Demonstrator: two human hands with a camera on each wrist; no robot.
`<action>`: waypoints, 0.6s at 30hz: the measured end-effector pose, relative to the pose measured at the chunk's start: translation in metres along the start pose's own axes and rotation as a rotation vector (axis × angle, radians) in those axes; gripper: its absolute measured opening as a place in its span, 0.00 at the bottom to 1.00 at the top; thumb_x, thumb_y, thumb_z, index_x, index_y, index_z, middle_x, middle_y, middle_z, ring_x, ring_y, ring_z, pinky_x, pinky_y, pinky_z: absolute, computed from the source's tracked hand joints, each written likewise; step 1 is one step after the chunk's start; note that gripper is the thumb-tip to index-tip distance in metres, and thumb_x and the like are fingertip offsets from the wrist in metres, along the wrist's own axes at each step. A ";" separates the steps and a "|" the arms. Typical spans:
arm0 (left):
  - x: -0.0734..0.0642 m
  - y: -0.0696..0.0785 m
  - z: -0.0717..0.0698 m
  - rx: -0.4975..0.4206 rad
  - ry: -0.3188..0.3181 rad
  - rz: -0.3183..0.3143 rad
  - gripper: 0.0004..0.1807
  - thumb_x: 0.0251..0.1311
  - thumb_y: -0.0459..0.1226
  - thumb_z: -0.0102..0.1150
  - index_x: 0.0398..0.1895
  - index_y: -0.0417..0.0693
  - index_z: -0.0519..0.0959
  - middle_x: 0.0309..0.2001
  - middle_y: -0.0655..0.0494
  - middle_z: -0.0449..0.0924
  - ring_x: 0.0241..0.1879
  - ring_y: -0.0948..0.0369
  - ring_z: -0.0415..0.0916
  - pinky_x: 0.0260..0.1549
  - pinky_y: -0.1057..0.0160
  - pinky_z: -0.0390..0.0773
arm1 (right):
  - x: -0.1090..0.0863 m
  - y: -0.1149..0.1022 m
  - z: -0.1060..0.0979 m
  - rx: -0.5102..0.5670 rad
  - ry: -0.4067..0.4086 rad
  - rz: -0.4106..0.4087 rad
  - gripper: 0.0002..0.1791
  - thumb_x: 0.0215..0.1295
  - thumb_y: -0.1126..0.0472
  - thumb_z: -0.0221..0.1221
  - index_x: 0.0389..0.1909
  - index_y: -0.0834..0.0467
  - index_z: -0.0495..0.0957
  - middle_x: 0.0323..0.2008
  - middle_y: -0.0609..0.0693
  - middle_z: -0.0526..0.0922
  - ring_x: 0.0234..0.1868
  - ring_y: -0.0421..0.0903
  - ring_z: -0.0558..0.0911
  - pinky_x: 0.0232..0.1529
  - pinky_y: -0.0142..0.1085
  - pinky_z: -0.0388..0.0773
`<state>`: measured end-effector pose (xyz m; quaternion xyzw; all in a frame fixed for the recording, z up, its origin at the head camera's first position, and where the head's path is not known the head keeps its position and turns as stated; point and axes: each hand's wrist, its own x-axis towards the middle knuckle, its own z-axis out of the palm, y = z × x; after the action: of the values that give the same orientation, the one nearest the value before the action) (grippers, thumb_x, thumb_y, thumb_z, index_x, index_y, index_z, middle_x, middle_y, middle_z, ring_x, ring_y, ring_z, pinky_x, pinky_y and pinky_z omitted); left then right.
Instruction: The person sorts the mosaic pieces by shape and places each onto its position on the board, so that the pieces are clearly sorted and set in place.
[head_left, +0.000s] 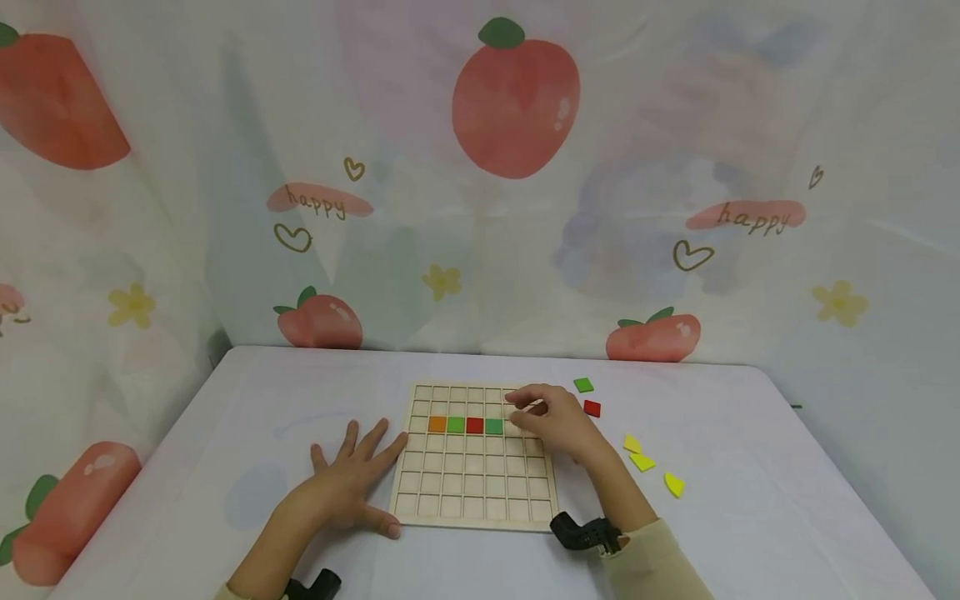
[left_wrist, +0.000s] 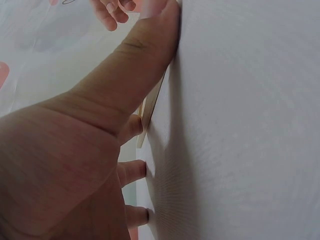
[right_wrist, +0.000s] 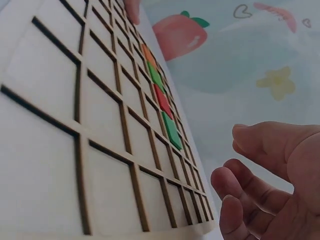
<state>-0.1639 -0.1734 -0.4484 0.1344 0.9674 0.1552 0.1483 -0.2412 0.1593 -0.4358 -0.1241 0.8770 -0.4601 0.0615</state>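
A wooden grid board (head_left: pixel 474 484) lies flat on the table, its square cells bordered by thin raised ridges. One row holds an orange tile (head_left: pixel 437 425), a green tile (head_left: pixel 456 425), a red tile (head_left: pixel 475 426) and a teal tile (head_left: pixel 493 427) side by side. My left hand (head_left: pixel 341 487) rests spread on the table, thumb and index fingertip at the board's left edge. Over the board's upper right part hovers my right hand (head_left: pixel 555 421), fingers loosely bent. In the right wrist view, a gap shows between its thumb (right_wrist: pixel 250 140) and fingers, with nothing held there.
Right of the board lie a loose green tile (head_left: pixel 583 384), a red tile (head_left: pixel 592 408) and several yellow pieces, one with a curved edge (head_left: pixel 674 485). A white cloth covers the table (head_left: pixel 750 500). A fruit-patterned curtain (head_left: pixel 480 250) stands behind it.
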 end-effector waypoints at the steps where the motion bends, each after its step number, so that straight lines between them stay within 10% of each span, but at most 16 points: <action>1: 0.000 0.000 0.000 0.002 0.002 0.000 0.70 0.25 0.69 0.74 0.79 0.66 0.54 0.81 0.49 0.41 0.77 0.33 0.28 0.55 0.15 0.30 | 0.000 0.001 -0.002 0.008 0.003 -0.002 0.16 0.65 0.59 0.66 0.53 0.54 0.83 0.49 0.53 0.84 0.43 0.46 0.80 0.39 0.36 0.79; 18: -0.003 0.002 -0.001 -0.003 0.007 0.007 0.69 0.27 0.68 0.75 0.79 0.64 0.54 0.81 0.48 0.41 0.77 0.33 0.28 0.56 0.16 0.30 | -0.001 0.012 -0.037 0.002 0.086 0.050 0.20 0.67 0.55 0.64 0.58 0.55 0.80 0.53 0.54 0.82 0.45 0.50 0.80 0.39 0.37 0.79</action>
<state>-0.1609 -0.1732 -0.4458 0.1372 0.9672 0.1575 0.1447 -0.2502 0.1954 -0.4245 -0.0823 0.8813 -0.4640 0.0352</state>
